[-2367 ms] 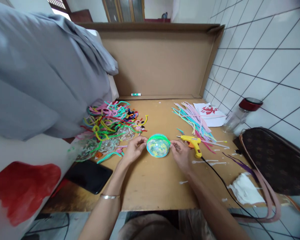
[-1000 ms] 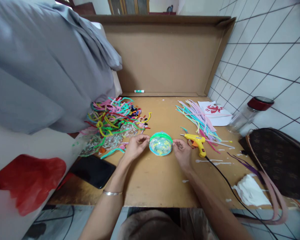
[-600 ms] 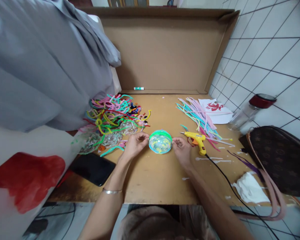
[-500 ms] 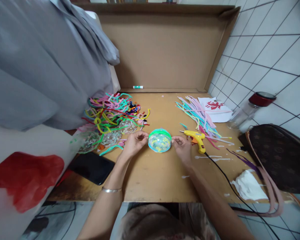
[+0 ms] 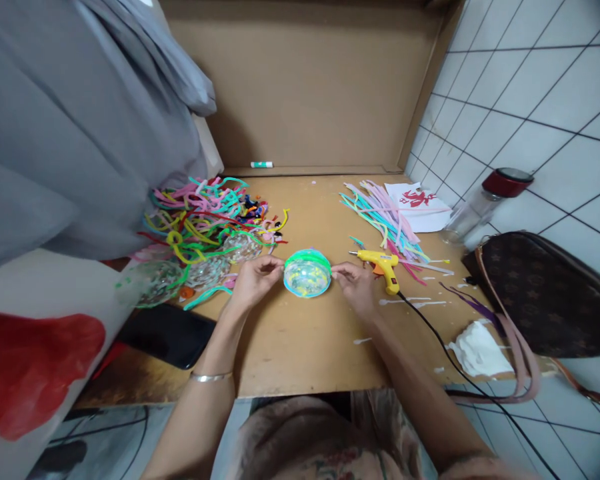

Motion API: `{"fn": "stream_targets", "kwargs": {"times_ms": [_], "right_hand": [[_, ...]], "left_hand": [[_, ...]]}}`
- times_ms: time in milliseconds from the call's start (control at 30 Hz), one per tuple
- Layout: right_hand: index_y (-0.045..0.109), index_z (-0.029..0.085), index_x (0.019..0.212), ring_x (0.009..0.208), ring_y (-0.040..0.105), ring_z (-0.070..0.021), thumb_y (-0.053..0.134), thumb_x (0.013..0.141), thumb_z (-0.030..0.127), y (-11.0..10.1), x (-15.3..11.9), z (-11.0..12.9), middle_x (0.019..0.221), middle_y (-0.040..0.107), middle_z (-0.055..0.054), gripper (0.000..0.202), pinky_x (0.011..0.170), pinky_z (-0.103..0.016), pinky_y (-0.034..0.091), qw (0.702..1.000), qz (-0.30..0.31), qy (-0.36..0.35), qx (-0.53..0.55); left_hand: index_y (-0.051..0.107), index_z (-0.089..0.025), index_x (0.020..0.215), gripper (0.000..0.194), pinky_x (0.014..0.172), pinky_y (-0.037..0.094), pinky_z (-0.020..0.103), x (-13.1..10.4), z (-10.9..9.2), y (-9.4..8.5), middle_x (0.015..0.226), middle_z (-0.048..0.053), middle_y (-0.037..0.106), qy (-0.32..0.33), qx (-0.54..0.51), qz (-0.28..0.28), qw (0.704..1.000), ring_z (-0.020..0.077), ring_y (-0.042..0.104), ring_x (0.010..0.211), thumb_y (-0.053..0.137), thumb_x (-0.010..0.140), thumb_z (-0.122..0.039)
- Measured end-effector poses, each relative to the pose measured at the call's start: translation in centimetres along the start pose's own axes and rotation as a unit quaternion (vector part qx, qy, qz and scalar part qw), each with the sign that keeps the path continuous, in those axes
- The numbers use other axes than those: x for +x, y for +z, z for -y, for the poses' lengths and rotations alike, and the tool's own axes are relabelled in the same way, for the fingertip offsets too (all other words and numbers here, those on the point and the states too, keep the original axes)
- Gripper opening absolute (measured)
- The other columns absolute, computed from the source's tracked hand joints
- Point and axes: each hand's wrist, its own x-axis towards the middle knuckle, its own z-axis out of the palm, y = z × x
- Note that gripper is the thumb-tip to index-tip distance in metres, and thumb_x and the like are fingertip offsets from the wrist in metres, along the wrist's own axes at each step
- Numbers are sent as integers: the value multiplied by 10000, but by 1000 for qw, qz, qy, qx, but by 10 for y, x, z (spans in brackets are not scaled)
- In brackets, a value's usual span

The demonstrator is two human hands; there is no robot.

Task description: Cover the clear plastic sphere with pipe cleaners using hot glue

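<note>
A clear round dome (image 5: 307,275) with a green and blue rim and coloured bits showing through it is at the middle of the table. My left hand (image 5: 256,279) pinches its left edge between thumb and fingers. On the opposite side, my right hand (image 5: 354,283) grips the right edge with its fingertips. Just right of that hand lies a yellow glue gun (image 5: 386,267), its nozzle pointing left. Left of my left hand are more clear round pieces (image 5: 207,272) and a heap of coloured fuzzy stems (image 5: 195,223).
A black phone (image 5: 173,335) lies at the left front. Straight stems (image 5: 380,210), a paper with a red drawing (image 5: 420,205), a bottle (image 5: 475,213), a brown bag (image 5: 545,293) and crumpled tissue (image 5: 480,350) are on the right. A cable (image 5: 440,343) crosses the right front.
The camera view has shifted, so the scene sits slightly further left and higher. Both hands keep their hold on the dome's edges.
</note>
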Motion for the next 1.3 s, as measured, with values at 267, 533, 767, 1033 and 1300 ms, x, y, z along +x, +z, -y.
{"fn": "stream_targets", "kwargs": {"times_ms": [267,533,767,1033,1300], "right_hand": [[654,218,723,668,607,-173,550,731,295,3,-1,-4,733,683,-22,130,653,-294,489,1000,-19,-5,-13],[623,209,686,580,566,-158,583,674,356,5,4,-9,659,643,-21,153,576,-288,491,998,-35,37,23],[637,203,710,592,598,-170,601,676,389,6,2,-9,678,671,-32,193,603,-312,530,998,-57,33,17],[638,204,702,590,606,-175,618,668,392,6,3,-9,663,670,-32,192,596,-312,538,997,-63,34,7],[639,206,700,576,614,-177,615,679,375,5,2,-7,633,668,-23,172,570,-304,537,997,-66,27,-3]], "left_hand": [[728,-143,781,209,660,538,269,0,1,-1,753,59,746,0,13,4,1000,168,659,666,625,768,-324],[755,-152,798,206,719,547,300,2,5,-1,815,71,773,-11,-36,32,999,203,694,746,654,768,-329],[762,-149,819,283,669,550,296,2,8,-2,778,69,767,-26,-86,60,994,194,694,691,748,706,-408],[720,-142,691,131,602,507,233,1,9,1,712,58,727,26,-57,23,998,136,642,626,709,727,-267],[718,-124,810,186,630,536,247,1,6,3,745,66,737,-12,-102,38,994,147,667,652,742,711,-279]]}}
